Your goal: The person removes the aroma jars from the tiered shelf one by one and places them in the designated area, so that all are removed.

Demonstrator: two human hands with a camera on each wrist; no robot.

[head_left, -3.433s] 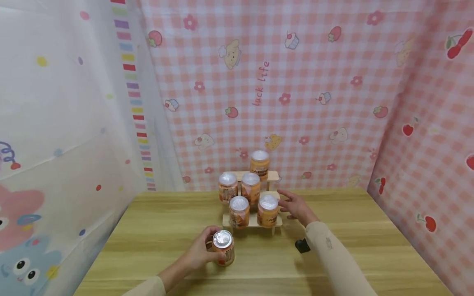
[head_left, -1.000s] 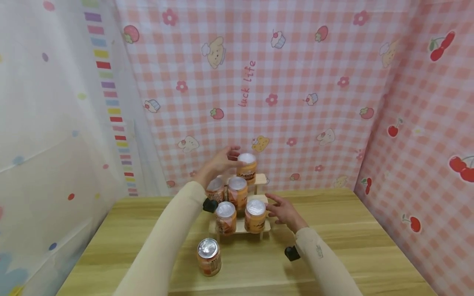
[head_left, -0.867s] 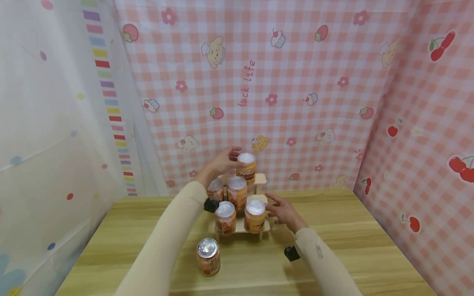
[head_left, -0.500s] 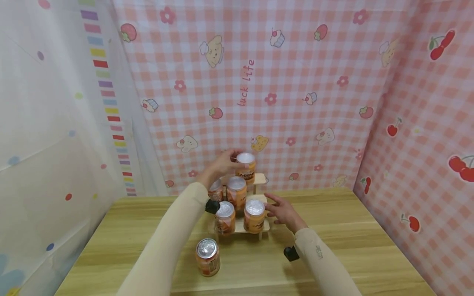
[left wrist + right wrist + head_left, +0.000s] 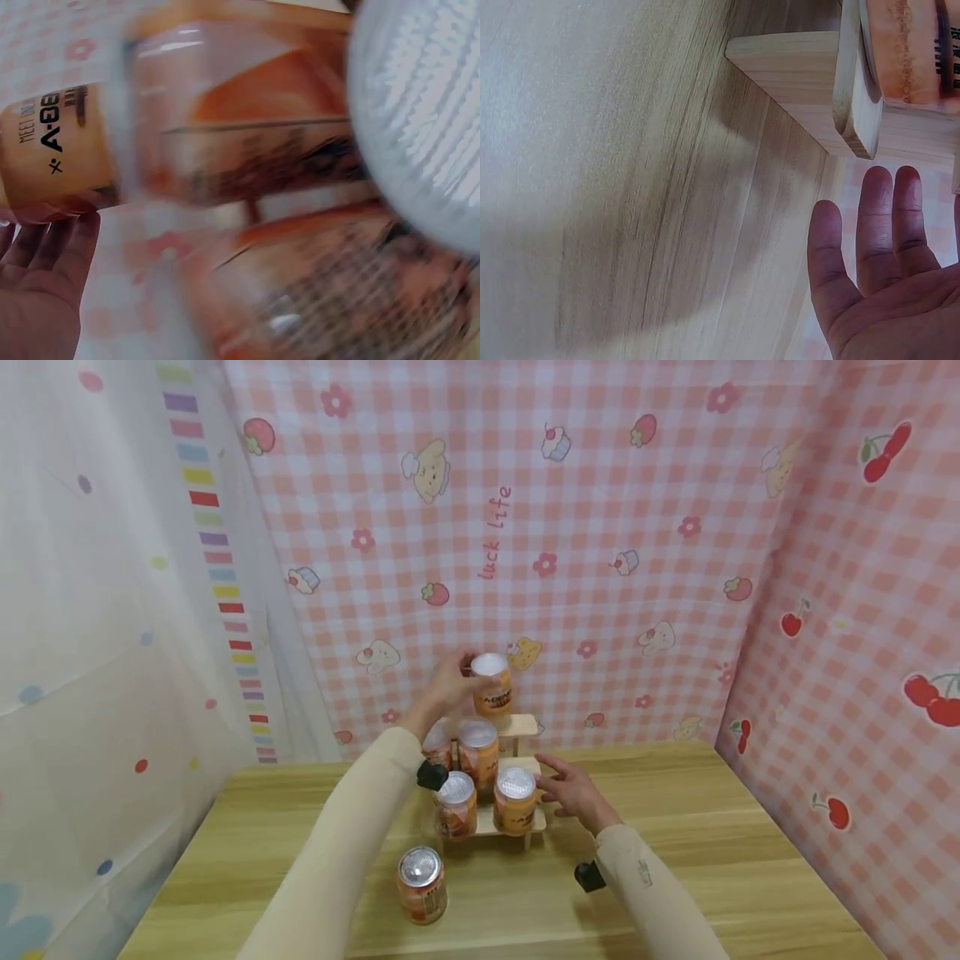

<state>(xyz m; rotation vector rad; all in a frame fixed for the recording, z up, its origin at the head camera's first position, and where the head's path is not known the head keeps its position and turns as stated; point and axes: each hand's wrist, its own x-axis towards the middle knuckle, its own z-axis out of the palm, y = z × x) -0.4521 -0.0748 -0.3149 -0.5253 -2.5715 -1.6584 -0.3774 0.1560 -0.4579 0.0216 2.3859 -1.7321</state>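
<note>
My left hand (image 5: 447, 687) grips an orange can (image 5: 492, 700) with a silver lid, just above the top step of a small wooden tiered rack (image 5: 522, 725). In the left wrist view the fingers of that hand (image 5: 45, 289) lie against the can's (image 5: 56, 150) side. Two cans (image 5: 478, 756) stand on the middle step, the left one partly hidden by my arm. On the lowest step are two more cans (image 5: 515, 810). My right hand (image 5: 577, 792) is beside the rack's right side, its fingers (image 5: 875, 217) extended and holding nothing.
Another can (image 5: 422, 889) stands upright on the wooden table (image 5: 637, 893), in front of the rack. Black wrist-worn pieces (image 5: 432, 775) sit at both sleeves. A pink checked curtain (image 5: 637, 610) hangs behind, with further curtains at both sides.
My left hand let go of the front can on the table, reached to the top step and took hold of the can there, which has now risen slightly. My right hand stayed by the rack.
</note>
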